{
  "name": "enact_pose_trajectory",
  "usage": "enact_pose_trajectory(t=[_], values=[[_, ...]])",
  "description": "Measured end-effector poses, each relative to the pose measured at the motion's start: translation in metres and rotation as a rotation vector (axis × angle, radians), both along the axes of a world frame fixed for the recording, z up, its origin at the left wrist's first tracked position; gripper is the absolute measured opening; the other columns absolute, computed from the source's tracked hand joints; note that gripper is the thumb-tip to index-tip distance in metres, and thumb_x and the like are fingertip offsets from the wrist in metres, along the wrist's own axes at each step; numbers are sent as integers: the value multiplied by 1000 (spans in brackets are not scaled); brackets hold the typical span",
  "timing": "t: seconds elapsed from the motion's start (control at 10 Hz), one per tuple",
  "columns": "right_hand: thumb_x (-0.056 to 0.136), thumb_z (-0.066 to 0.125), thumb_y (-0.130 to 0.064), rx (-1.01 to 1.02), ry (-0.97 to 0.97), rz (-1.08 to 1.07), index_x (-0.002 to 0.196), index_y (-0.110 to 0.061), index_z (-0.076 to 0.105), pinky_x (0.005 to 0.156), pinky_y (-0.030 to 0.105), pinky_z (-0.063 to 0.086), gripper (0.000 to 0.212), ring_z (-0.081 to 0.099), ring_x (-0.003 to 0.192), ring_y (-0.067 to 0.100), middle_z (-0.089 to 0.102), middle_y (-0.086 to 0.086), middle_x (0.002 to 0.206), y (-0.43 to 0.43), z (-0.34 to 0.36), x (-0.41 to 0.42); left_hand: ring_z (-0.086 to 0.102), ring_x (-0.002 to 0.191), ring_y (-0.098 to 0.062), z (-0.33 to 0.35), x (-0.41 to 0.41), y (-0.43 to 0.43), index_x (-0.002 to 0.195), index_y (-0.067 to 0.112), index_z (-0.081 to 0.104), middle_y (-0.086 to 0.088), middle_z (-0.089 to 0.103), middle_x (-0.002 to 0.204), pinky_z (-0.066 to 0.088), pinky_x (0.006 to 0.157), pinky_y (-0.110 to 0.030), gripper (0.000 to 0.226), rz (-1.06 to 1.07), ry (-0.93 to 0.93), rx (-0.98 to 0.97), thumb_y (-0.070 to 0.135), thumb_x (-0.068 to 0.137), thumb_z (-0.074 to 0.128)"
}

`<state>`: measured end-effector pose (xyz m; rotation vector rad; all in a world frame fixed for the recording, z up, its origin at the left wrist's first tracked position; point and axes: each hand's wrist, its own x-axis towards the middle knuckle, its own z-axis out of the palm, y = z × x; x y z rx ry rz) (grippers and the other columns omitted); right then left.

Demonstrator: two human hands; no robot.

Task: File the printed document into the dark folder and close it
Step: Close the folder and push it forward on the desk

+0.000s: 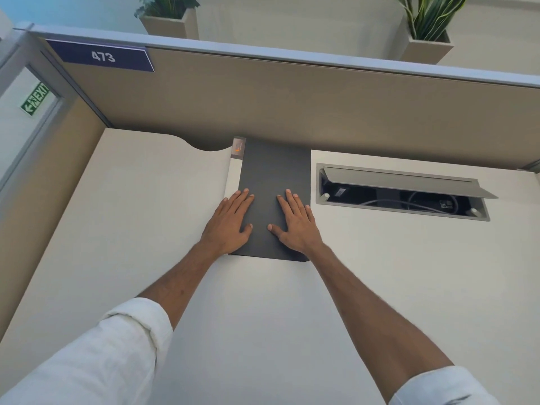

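Note:
The dark grey folder [274,171] lies closed and flat on the white desk [146,200], its far end against the partition. A narrow strip of white printed paper [235,173] with an orange mark at its top sticks out along the folder's left edge. My left hand [230,222] rests palm down on the folder's near left part, its fingers spread and reaching onto the paper strip. Flat on the near right part lies my right hand [295,222], fingers apart. Neither hand grips anything.
An open cable hatch [400,191] with wires inside is set into the desk right of the folder. A beige partition [292,106] with a "473" label closes off the back. Two planters stand behind it. A curved cutout notches the desk's far edge.

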<state>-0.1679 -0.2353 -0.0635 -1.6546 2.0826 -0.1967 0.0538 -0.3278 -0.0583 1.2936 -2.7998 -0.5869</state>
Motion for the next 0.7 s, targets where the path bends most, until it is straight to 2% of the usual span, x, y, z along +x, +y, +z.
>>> enact_pose_trajectory(t=[0.2, 0.4, 0.7], values=[[103, 47, -66, 3, 14, -1, 172, -31, 4, 135, 49, 1, 89, -7, 167, 21, -8, -3, 181, 0, 1, 2, 3, 169, -16, 3, -1, 0, 174, 24, 11, 5, 4, 183, -1, 134, -35, 81, 1, -22, -1, 39, 106, 53], [104, 43, -66, -4, 25, 9, 172, -30, -3, 133, 49, -1, 89, -13, 166, 24, -13, 0, 180, 1, -1, 5, 3, 170, -19, 11, -3, 4, 174, 21, 14, 2, 6, 183, 2, 136, -39, 64, 15, -7, -8, 36, 116, 35], [110, 36, -57, -105, 36, -28, 172, -27, 3, 134, 53, -1, 76, -13, 166, 22, -12, 2, 180, 27, 38, 7, -6, 169, -17, 49, -18, 38, 174, 23, 9, 3, -1, 183, 1, 137, -44, 66, 70, -46, -35, 52, 116, 14]])
